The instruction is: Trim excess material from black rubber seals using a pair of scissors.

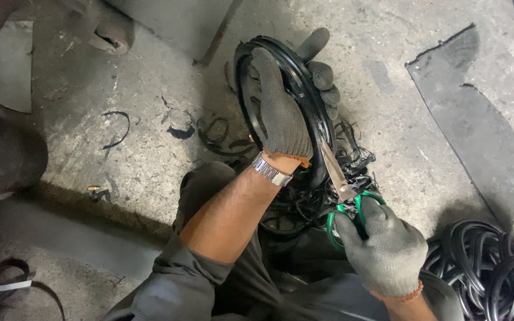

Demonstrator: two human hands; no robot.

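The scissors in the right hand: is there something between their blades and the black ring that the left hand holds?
Nothing visible stands between them. The scissors in the right hand point up with their blade tips at the lower edge of the black ring, just beside the left hand. Loose black trimmings lie behind the blades, not across them.

The concrete floor (150, 148) was grey, stained and dusty; thin black rubber trimmings (215, 134) lay scattered on it just left of the left hand (281, 113); a tangled heap of black offcuts (352, 160) sat below that hand; a pile of black rubber rings (489, 261) lay right of the right hand (382, 249); a dark flat sheet (471, 125) lay above that pile.
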